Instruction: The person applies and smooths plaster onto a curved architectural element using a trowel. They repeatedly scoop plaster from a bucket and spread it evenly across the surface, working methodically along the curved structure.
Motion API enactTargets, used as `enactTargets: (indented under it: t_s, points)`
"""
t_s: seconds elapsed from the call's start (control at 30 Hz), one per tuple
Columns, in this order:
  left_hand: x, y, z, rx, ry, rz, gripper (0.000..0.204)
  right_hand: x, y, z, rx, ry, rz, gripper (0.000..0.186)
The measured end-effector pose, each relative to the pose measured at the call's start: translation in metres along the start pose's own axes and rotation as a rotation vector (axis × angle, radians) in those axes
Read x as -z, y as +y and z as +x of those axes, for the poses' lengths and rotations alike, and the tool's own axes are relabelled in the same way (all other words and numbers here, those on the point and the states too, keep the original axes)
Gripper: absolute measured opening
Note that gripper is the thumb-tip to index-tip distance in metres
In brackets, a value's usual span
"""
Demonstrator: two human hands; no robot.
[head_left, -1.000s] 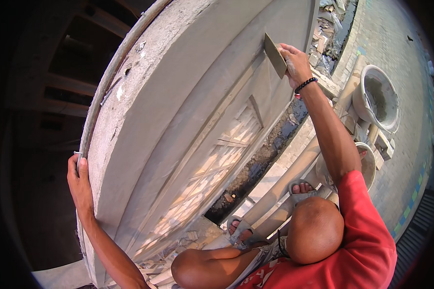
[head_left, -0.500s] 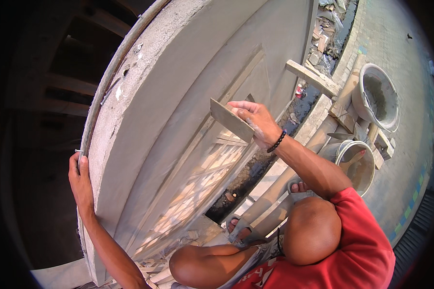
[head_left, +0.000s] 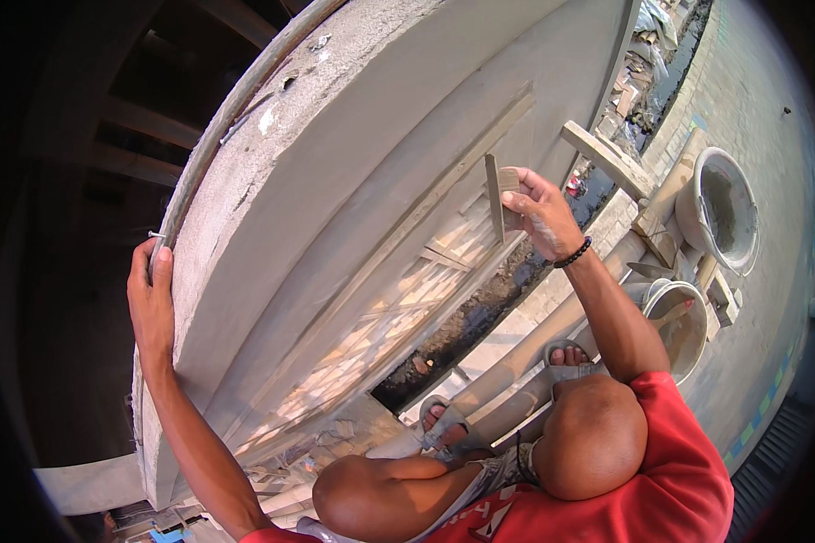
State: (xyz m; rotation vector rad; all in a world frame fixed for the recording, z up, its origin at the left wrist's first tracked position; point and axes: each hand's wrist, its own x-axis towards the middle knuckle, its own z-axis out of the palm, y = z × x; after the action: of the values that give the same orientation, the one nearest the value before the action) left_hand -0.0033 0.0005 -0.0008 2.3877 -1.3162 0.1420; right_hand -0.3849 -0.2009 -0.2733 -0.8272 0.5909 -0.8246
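Seen from where I stand: one flat trowel [head_left: 495,201], grey, thin, its blade turned nearly edge-on, held in the right hand [head_left: 548,217], whose fingers are closed on its pale ridged grip; contact between blade and the work behind it, I cannot tell; one bracelet [head_left: 572,253], dark beads, on the wrist just below those fingers; one left hand [head_left: 152,303], bare, its fingers hooked over the edge of a wall [head_left: 335,181], thumb on the rough rim; one nail [head_left: 158,235], pale, just beside the left fingertips; the wall itself, grey, smooth-faced and stepped, spreading between the left fingers and the trowel; one timber [head_left: 607,161], squared and weathered, above and to the right of the right fingers; one bucket [head_left: 686,210], pale, grey matter inside, well to the right of the same fingers; a second bucket [head_left: 688,348], pale, a red-marked tool leaning within, lower right of them; one ditch [head_left: 403,385], dark and wet, below the right fingers; round poles [head_left: 539,344], dusty, beyond the ditch, a sandalled foot [head_left: 569,355] resting there; paving [head_left: 774,181], grey, farthest right of the fingers
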Motion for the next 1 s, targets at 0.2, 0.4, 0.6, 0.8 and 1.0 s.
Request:
enactTargets:
  t_s: [0.2, 0.4, 0.6, 0.8, 1.0]
  points:
    - [0.000, -0.002, 0.000, -0.013, -0.013, -0.007, 0.050, -0.009, 0.029, 0.015, 0.366, 0.211, -0.404, 0.035]
    - [0.000, -0.002, 0.001, -0.002, -0.015, -0.007, 0.050, -0.022, 0.054, 0.042, 0.660, 0.371, -0.958, 0.039]
    - [0.001, -0.001, 0.001, 0.018, -0.017, -0.001, 0.051, -0.017, 0.088, 0.003, 0.354, 0.246, -1.115, 0.040]
    - [-0.001, 0.001, 0.000, 0.015, 0.003, 0.017, 0.052, -0.004, 0.046, -0.015, 0.532, 0.342, -1.118, 0.039]
    - [-0.001, 0.002, -0.002, 0.005, 0.019, 0.018, 0.051, -0.028, 0.011, 0.003, 0.609, 0.270, -1.272, 0.033]
